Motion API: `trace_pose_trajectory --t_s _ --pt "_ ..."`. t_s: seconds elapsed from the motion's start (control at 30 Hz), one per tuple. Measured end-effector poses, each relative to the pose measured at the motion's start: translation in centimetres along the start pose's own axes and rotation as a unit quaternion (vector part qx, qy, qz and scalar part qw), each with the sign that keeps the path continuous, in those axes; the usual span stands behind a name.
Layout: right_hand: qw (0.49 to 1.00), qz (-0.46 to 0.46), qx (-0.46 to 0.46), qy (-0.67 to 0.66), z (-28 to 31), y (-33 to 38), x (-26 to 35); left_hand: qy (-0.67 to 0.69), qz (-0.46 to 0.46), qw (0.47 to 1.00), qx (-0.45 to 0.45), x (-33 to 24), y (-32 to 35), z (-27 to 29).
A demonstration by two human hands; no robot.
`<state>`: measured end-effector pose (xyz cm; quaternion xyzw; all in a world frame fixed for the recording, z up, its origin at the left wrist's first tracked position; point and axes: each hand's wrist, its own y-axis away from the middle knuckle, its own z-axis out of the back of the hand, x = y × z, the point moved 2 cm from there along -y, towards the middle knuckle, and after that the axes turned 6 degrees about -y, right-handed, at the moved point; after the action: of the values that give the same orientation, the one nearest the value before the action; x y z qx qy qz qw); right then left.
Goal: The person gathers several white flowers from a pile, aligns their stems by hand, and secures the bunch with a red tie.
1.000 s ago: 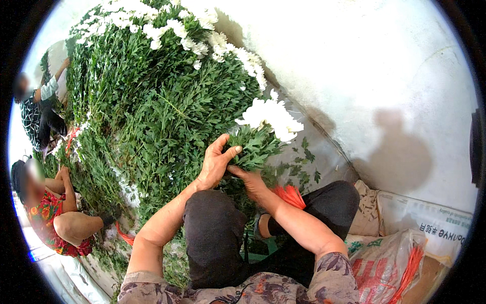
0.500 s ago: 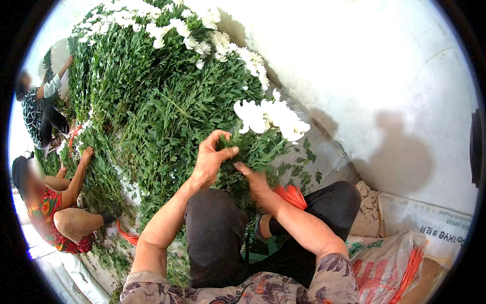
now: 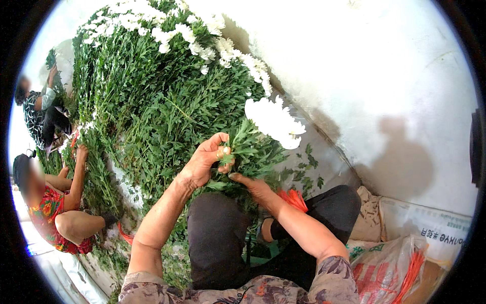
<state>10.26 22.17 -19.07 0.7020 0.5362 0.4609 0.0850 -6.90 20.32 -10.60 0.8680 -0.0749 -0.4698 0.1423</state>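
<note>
A bunch of white chrysanthemums (image 3: 276,124) with leafy green stems leans up to the right above my knees. My left hand (image 3: 208,158), a ring on one finger, is closed on the upper leafy stems at the bunch's left side. Lower down, my right hand (image 3: 255,188) grips the same bunch, its thumb pointing left across the stems. Leaves hide most of the right fingers. Red-orange strips (image 3: 292,199) lie just past my right wrist, by my bent knee.
A large heap of chrysanthemums (image 3: 152,96) fills the floor ahead and left, against a white wall (image 3: 385,61). Two people (image 3: 40,116) (image 3: 66,213) work at the left. At lower right are a plastic bag (image 3: 379,268) with red strips and a printed white sack (image 3: 425,228).
The bunch's white heads have drawn closer together and shifted slightly. My left fingers have curled down onto the stems, and my right hand sits slightly lower. The far person's hand has moved left.
</note>
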Motion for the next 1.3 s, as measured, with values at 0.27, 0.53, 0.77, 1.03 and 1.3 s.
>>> trace_pose_trajectory --t_s 0.27,0.53,0.77,1.03,1.3 --pt "0.999 -0.026 0.016 0.022 0.8 0.3 -0.1 -0.028 -0.062 0.991 -0.117 3.1 -1.0 -0.3" --pt "0.997 -0.056 0.029 0.05 0.7 -0.1 -0.5 -0.309 -0.294 0.87 -0.247 3.5 -1.6 -0.5" --pt "0.995 -0.08 -0.043 0.041 -2.8 2.0 0.9 -0.283 -0.125 0.929 -0.2 3.9 -3.3 0.1" --pt "0.964 0.205 0.169 0.014 -1.1 -0.9 3.0 -0.433 -0.103 0.891 -0.09 3.0 4.3 2.6" --pt "0.913 0.283 0.265 -0.126 -13.8 6.0 11.2 -0.75 -0.091 0.638 -0.149 -11.9 10.9 -6.4"
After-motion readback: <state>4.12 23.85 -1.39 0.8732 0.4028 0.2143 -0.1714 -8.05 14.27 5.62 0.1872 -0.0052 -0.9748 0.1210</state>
